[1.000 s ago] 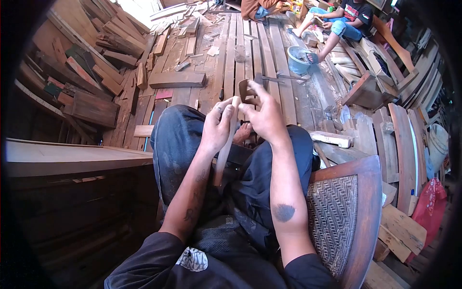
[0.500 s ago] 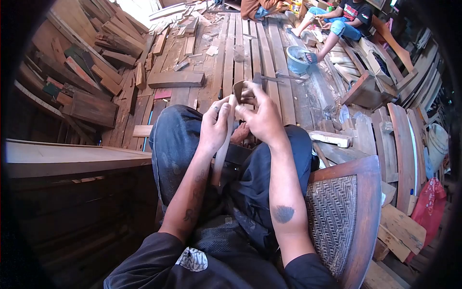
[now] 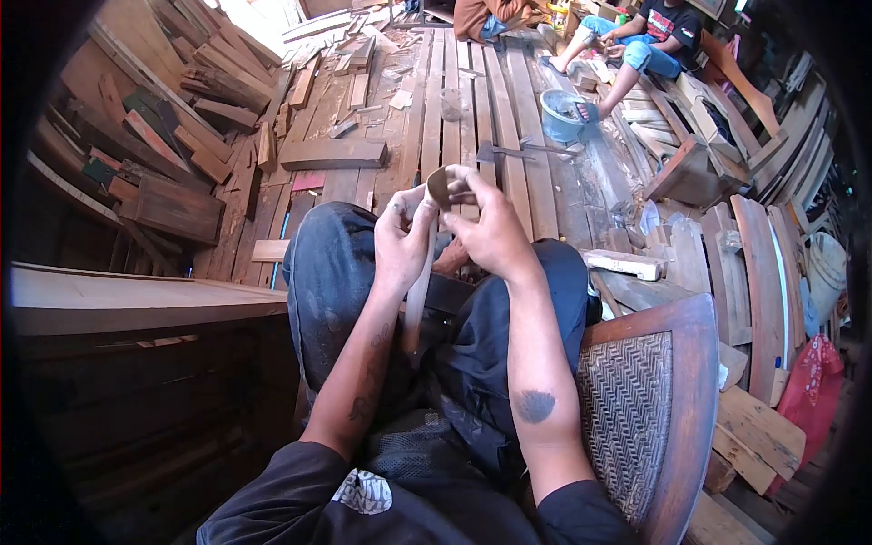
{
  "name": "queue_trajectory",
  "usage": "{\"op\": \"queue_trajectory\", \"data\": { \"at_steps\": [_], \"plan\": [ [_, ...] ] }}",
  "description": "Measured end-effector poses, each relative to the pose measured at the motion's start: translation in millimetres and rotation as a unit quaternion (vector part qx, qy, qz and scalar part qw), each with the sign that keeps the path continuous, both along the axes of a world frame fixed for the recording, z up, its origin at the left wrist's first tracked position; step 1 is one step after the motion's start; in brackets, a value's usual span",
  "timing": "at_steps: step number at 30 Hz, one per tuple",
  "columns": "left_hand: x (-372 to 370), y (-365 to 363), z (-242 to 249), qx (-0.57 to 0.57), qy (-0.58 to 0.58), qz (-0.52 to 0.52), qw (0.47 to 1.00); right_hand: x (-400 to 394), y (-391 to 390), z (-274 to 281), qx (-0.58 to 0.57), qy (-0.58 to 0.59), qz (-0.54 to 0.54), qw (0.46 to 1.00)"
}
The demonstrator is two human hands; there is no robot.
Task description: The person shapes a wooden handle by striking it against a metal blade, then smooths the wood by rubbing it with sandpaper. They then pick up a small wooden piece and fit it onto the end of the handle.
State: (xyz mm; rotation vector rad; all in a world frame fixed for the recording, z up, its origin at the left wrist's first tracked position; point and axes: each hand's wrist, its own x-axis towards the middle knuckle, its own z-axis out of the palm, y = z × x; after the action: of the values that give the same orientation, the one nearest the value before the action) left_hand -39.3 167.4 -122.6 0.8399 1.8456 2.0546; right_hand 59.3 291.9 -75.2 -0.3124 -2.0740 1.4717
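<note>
A long pale wooden stick [image 3: 419, 300] slopes from between my hands down to my lap. My left hand [image 3: 401, 238] is closed around its upper end. With curled fingers, my right hand [image 3: 490, 222] holds a small bent piece of brown sandpaper [image 3: 438, 188] against the tip of the stick. Its face is turned toward me and hides part of the tip. Both hands are above my lap, between my raised knees, and a bare foot [image 3: 451, 257] shows partly beneath them.
A thick plank [image 3: 333, 153] and a hammer-like tool [image 3: 498, 153] lie on the slatted floor ahead. A woven chair [image 3: 627, 409] stands close on my right, a wooden ledge [image 3: 136, 295] on my left. Further off, a person [image 3: 649, 41] sits by a blue bucket [image 3: 560, 116].
My right hand has shifted slightly left and down, and the sandpaper has turned so that more of its face shows. The left hand stays on the stick.
</note>
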Motion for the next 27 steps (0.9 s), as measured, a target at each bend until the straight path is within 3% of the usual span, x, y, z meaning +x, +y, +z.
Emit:
{"op": "queue_trajectory", "data": {
  "at_steps": [3, 7, 10, 15, 19, 23, 27],
  "plan": [
    [2, -1, 0, -0.012, 0.011, -0.02, 1.0, -4, 8, 0, 0.056, 0.004, -0.064, 0.996],
    [3, 1, 2, -0.008, -0.002, -0.038, 0.999, 5, 13, -2, 0.008, -0.019, 0.047, 0.999],
    [3, 1, 3, -0.042, 0.039, -0.029, 0.998, -1, 15, -3, 0.051, -0.009, -0.051, 0.997],
    [-2, 0, -4, -0.059, 0.031, -0.049, 0.997, 7, 14, -1, 0.022, -0.03, 0.032, 0.999],
    [2, -2, -1, -0.094, 0.032, -0.049, 0.994, 3, 17, -1, 0.052, -0.014, -0.033, 0.998],
    [3, -1, 2, -0.045, 0.067, -0.045, 0.996, 7, 16, -2, 0.0, -0.037, 0.054, 0.998],
    [1, -2, 2, -0.083, 0.051, -0.046, 0.994, 2, 13, -3, 0.083, -0.017, -0.046, 0.995]
  ]
}}
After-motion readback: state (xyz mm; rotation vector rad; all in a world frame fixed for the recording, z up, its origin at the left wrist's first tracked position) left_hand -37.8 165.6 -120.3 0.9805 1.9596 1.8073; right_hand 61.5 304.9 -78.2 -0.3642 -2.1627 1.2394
